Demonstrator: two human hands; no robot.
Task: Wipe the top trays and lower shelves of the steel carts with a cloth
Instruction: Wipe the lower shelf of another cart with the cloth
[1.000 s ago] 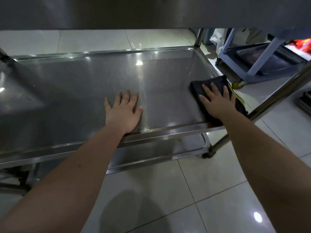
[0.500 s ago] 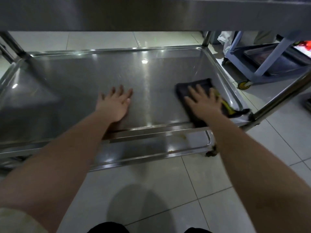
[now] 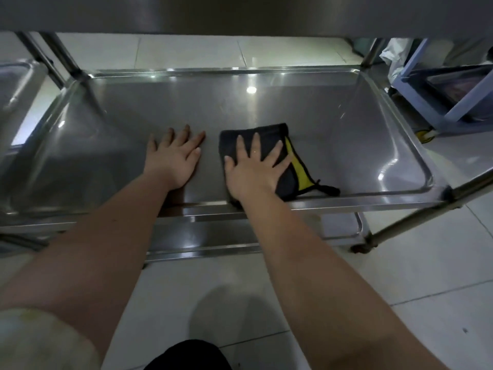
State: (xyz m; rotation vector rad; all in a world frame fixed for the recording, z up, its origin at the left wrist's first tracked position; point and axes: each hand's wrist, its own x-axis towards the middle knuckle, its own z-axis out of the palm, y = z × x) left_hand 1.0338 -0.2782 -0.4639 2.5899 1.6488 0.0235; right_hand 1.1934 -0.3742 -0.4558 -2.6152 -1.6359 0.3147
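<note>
Head view looks down under a steel cart's top tray (image 3: 240,12) at its middle shelf (image 3: 360,134). Right hand (image 3: 253,169) lies flat, palm down, fingers spread, pressing on the cloth (image 3: 269,137); nothing pinched or curled around, just the open palm bearing on it. Cloth is black with a yellow stripe along its right edge and a dark loop trailing off the near right corner. It sits on the shelf surface at centre, toward the near rim, well apart from the right wall. Left hand (image 3: 174,158) also flat and open on bare steel, fingers spread, just left of the cloth, not touching it, holding nothing. Both forearms reach in over the near rim. Lowest shelf (image 3: 213,236) shows below the near rim, between the arms. Cart legs (image 3: 410,225) run diagonally at near right, with a caster at the bottom, on a pale tiled floor (image 3: 400,276). Second steel cart (image 3: 18,84) partly in frame at far left. Blue cart (image 3: 450,108) with a dark tray stands at far right, with a yellow wheel below it. Pale sleeve (image 3: 34,340) at near left corner.
</note>
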